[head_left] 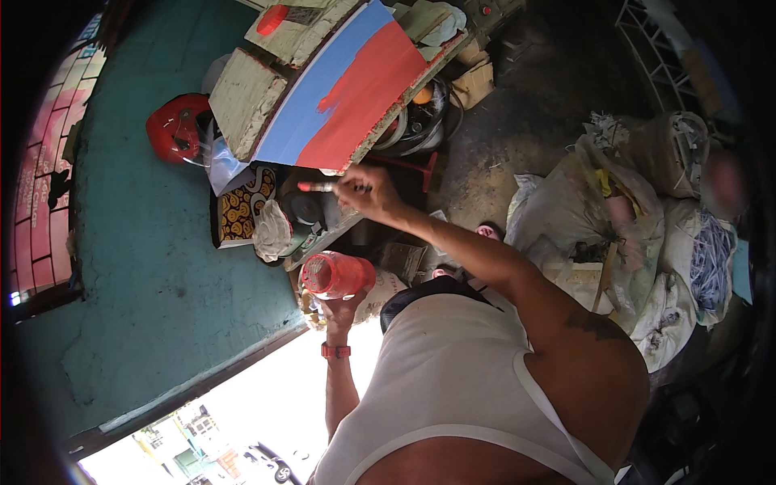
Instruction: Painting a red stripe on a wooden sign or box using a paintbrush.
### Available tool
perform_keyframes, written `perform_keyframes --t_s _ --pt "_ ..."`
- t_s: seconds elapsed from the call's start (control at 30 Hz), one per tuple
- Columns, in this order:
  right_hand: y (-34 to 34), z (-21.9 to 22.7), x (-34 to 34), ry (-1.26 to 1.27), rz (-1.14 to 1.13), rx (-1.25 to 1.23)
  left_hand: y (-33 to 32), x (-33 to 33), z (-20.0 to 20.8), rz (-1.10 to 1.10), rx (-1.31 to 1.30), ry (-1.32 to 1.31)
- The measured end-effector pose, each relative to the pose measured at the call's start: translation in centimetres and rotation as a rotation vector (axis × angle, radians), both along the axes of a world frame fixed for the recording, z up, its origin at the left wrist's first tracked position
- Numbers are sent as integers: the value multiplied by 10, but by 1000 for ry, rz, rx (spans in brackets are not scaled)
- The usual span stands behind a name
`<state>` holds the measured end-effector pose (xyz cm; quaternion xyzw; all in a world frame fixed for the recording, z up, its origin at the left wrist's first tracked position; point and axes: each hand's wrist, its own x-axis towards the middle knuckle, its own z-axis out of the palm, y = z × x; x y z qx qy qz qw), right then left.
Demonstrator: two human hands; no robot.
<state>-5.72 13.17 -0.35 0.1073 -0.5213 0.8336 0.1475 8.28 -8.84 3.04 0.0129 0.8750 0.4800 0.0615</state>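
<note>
My left hand (343,307) is closed around a plastic jar (347,276) coated with red paint, its mouth tipped toward the left. In my right hand (370,192) I grip a paintbrush (327,187) whose bristles are red and point left. The brush is apart from the jar and just below the near edge of a flat board (356,89). This board is painted blue along its left side and wet-looking red along its right, with a ragged border between the colours. It rests on a worn wooden table (246,97).
A red helmet (176,129) lies beside the table, against the green wall (145,242). A red lid (272,19) sits at the table's far end. Filled plastic sacks (566,194) stand on the right. Coiled hoses (416,121) lie beneath the board's right edge.
</note>
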Motion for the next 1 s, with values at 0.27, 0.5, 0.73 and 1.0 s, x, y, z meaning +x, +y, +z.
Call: perform_keyframes --t_s 0.27,0.5,0.73,1.0 --pt "48 26 10 -115 -269 -49 -67 20 -15 -6 234 9" --pt "-2 72 119 -315 -264 181 -109 17 -30 -30 304 2" --pt "-47 157 170 -119 -98 358 -109 -6 -19 -195 -15 166" --pt "-89 199 178 13 -97 788 -97 -34 -14 -208 153 414"
